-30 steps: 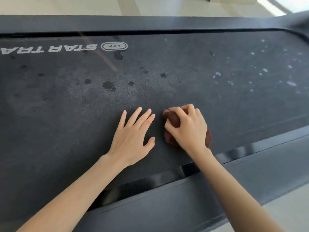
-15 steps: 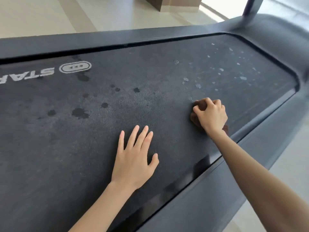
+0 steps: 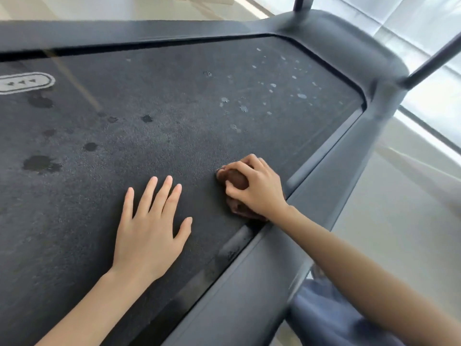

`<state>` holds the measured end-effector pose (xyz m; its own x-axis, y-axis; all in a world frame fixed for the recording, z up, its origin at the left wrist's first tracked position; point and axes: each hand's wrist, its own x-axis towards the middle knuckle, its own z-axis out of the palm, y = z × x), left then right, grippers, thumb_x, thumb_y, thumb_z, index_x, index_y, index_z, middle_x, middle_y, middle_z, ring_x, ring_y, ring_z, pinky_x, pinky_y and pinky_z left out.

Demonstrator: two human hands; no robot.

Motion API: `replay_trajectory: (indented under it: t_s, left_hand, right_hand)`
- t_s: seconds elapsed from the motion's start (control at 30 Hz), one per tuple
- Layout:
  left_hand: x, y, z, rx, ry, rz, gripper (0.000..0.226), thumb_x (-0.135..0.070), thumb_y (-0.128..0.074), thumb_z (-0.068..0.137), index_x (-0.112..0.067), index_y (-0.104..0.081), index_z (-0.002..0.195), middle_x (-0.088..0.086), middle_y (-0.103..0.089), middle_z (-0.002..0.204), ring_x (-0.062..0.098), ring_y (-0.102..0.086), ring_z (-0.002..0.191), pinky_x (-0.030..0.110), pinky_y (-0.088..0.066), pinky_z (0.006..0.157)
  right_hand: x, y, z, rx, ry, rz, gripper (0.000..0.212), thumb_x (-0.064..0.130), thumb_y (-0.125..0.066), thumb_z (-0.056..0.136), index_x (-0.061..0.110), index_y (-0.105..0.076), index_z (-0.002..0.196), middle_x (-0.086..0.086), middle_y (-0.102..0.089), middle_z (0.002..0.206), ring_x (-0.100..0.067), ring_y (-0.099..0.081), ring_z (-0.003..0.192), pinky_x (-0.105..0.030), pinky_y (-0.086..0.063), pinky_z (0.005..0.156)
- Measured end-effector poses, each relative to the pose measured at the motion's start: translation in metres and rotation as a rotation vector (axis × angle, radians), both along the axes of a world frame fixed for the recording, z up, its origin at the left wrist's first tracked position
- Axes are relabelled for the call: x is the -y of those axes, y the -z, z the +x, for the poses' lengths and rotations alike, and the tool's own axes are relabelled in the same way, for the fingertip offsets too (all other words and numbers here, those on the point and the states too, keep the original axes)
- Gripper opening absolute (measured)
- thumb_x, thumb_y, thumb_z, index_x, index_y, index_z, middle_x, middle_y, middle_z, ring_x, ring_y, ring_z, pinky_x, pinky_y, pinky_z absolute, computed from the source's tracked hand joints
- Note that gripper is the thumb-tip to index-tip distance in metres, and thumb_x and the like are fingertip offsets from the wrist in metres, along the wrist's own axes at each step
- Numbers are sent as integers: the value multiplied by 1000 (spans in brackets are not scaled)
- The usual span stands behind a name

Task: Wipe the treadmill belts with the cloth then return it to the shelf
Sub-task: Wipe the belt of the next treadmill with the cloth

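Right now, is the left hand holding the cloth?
No, the left hand lies flat on the belt; the right hand grips the cloth.

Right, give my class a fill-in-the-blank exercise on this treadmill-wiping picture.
1. The ____ hand rests flat on the belt.
2. The right hand grips a ____.
3. The gripped thing is ____ in colour.
Missing: left (left hand); cloth; brown.
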<state>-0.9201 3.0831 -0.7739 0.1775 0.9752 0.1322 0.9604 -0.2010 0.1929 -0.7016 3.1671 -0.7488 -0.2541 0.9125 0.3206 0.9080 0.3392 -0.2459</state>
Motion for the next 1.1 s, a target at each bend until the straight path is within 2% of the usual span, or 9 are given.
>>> replay_trajectory:
  t_s: [0.1,0.17,0.27,0.4,0.53,0.63,0.7,0.93,1.1]
  left_hand:
    - [-1,-1,1,15,-7,3,67,-47,-28,86,-8,-46,137,9,-40,147,30,-32,138,57,-22,111]
    - [-1,-1,2,14,-11,4,67,-47,-28,85,-8,-47,137,9,-40,147,30,-33,137,58,-23,110]
    - [-5,-2,6,19,-22,-4,68,-46,-29,84,-6,-49,135,10,-42,145,32,-34,136,61,-24,108]
    - [-26,-7,17,-11,-16,-28,68,-49,-30,86,-6,-46,137,10,-40,147,32,-32,138,60,-21,109]
    - [-55,-10,26,-30,-28,-61,65,-49,-38,93,-12,-30,147,4,-23,155,25,-15,144,53,-8,115]
    - [-53,-8,19,-10,-16,-48,64,-51,-33,92,-13,-36,144,4,-30,153,23,-22,143,53,-17,114]
    - [-47,-7,12,5,-2,-29,66,-50,-26,89,-13,-42,141,3,-36,150,23,-28,140,51,-23,113]
    - [-46,-3,10,37,0,-44,65,-51,-28,87,-17,-41,142,-1,-33,151,18,-25,142,46,-20,114]
    - [-47,-5,9,38,-3,-73,66,-52,-26,88,-17,-38,143,-1,-31,152,18,-21,143,46,-17,117]
  right_hand:
    - [-48,-5,53,-18,317,-66,30,40,-63,78,30,-66,106,-5,-57,104,-28,-53,105,-35,-44,83]
    - [-76,-8,75,-41,493,-106,32,42,-61,80,27,-64,108,-9,-55,109,-32,-51,109,-35,-40,82]
    - [-89,-6,72,-26,597,-105,37,45,-57,82,24,-62,111,-13,-53,113,-36,-49,107,-40,-40,87]
    - [-55,-3,43,24,384,-73,33,44,-61,79,24,-64,106,-10,-55,104,-35,-51,101,-37,-41,82]
    - [-17,-1,-2,17,44,-17,31,44,-61,74,31,-68,102,0,-56,96,-26,-54,92,-37,-47,78]
    - [-19,-2,-8,3,-99,-18,33,47,-54,73,32,-68,99,4,-56,92,-22,-55,89,-34,-47,76]
    - [-39,-1,0,-3,-82,-14,30,45,-57,74,33,-68,99,4,-57,92,-22,-55,91,-34,-48,77]
    - [-165,-4,28,-28,414,-74,36,46,-59,81,22,-63,108,-11,-54,114,-34,-45,112,-41,-41,87]
    - [-167,-4,16,15,404,-90,39,44,-59,81,16,-62,108,-16,-53,114,-37,-44,112,-43,-41,87]
